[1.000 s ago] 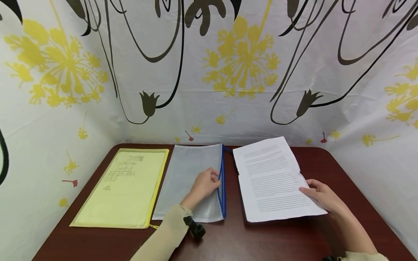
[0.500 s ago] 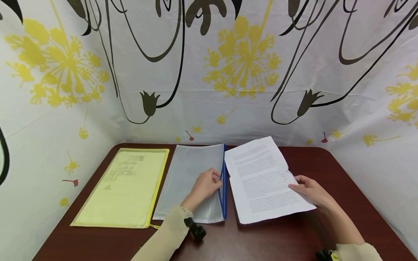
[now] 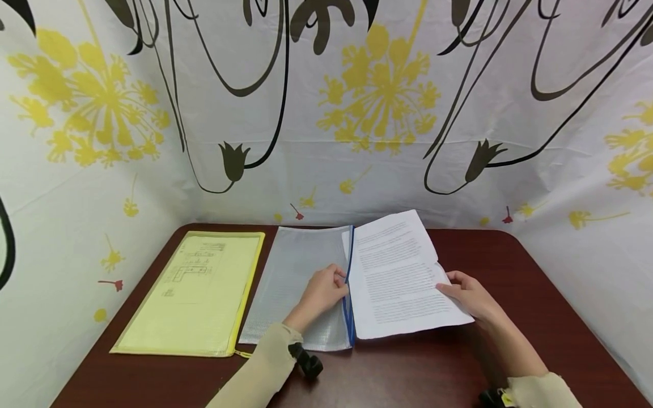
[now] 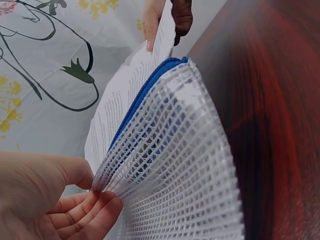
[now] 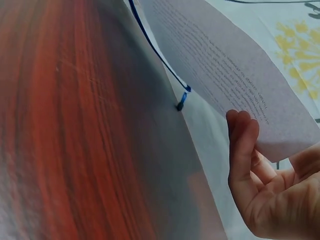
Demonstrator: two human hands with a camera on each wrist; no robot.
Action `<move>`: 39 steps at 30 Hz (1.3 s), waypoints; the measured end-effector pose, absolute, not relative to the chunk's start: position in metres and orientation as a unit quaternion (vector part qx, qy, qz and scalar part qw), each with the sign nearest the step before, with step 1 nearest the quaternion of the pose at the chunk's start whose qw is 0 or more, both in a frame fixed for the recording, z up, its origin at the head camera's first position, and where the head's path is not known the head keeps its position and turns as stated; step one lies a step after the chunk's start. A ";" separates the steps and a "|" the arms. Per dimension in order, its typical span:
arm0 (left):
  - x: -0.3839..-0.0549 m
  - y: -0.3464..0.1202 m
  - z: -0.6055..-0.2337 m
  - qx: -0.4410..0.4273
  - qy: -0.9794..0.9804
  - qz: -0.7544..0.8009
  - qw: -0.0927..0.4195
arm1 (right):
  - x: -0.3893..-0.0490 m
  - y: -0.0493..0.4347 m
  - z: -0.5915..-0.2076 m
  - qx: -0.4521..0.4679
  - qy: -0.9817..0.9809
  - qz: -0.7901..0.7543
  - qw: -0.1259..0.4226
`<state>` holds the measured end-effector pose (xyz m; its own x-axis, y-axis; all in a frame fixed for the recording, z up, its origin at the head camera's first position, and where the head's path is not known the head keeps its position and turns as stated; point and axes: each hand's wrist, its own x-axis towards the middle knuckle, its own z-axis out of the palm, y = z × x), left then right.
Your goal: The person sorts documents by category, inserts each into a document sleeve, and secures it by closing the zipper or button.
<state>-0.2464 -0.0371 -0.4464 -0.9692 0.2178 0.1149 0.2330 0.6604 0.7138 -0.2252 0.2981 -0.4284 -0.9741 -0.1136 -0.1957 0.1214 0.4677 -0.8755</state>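
Observation:
A clear mesh zipper pouch (image 3: 291, 272) with a blue zipper edge lies mid-table. My left hand (image 3: 322, 292) pinches its upper layer near the zipper, lifting the mouth apart, as the left wrist view shows with the mesh (image 4: 175, 165) bulging. In my right hand (image 3: 471, 294), printed paper (image 3: 403, 277) is pinched between thumb and fingers at its right edge. The paper's left edge is at the pouch's blue mouth, with a corner showing behind the clear mesh at the top. In the right wrist view the fingers (image 5: 242, 130) curl against the paper's back, and a blue zipper pull (image 5: 183, 100) hangs from the pouch's end.
Left of the pouch lies a yellow zipper pouch (image 3: 204, 317) with a drawing sheet inside. Both pouches rest on a dark red wooden table (image 3: 398, 374). A patterned white curtain (image 3: 306, 187) stands round the table's back and sides.
My right hand has moved left with the paper, bringing its left edge from beside the pouch to the blue mouth. The left hand stays at the pouch's edge.

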 end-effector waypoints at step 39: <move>-0.243 -0.033 -0.448 -0.094 -0.919 -0.384 0.001 | -0.247 0.270 -0.428 0.001 0.832 -0.540 0.128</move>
<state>-0.2435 -0.0329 -0.4475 -0.9822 0.1722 0.0744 0.1740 0.6879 0.7047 -0.2466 0.2703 -0.4281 -0.9675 -0.1364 -0.2130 0.1392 0.4163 -0.8985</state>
